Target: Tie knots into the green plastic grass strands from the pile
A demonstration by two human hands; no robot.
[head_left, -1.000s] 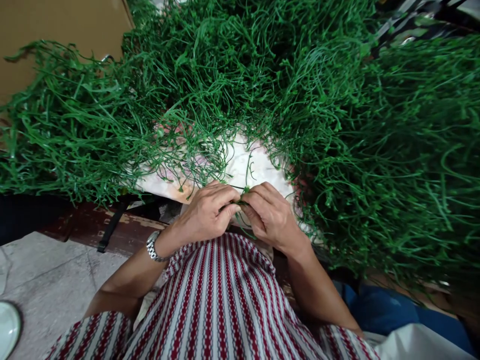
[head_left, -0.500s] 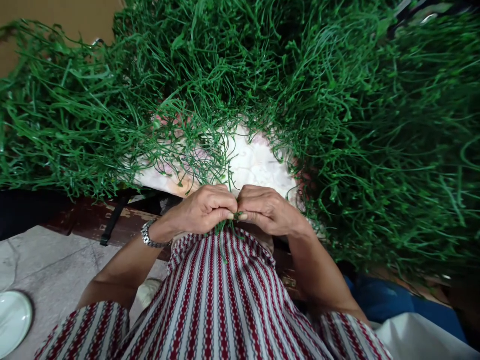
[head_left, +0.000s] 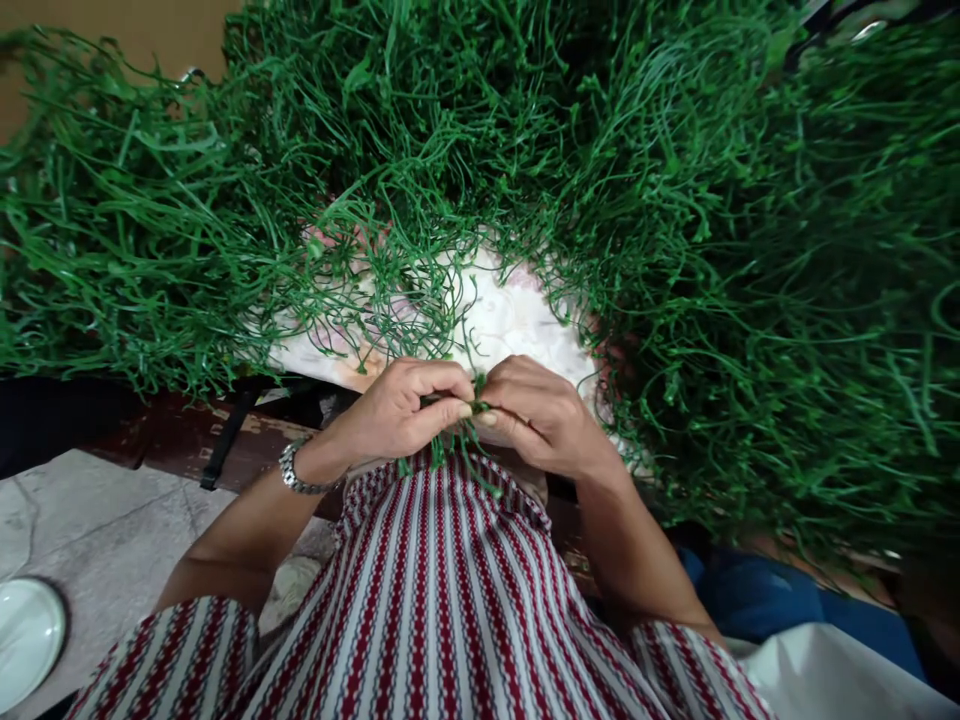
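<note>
Between my two hands is a small bunch of thin green stems [head_left: 478,385], gripped at the near edge of the cloth. My left hand [head_left: 409,408], with a metal watch on its wrist, pinches the stems between thumb and fingers. From the other side my right hand [head_left: 536,412] pinches the same bunch, its thumb close to the left thumb. Loose stem ends hang below the fingers over the striped garment. Beyond the hands, a large heap of green stems [head_left: 480,120] with small bud-like tips lies on a pale floral cloth [head_left: 502,320].
The heap spreads far to the left and right. A dark worn wooden edge [head_left: 176,435] with a black strap [head_left: 229,440] runs at the left. A white round dish [head_left: 28,640] sits low on the left, above grey tiles [head_left: 97,520]. Blue fabric [head_left: 765,595] shows at the right.
Both hands have risen slightly away from the body with the bunch. The fingertips have shifted on the stems, and more green shows between them.
</note>
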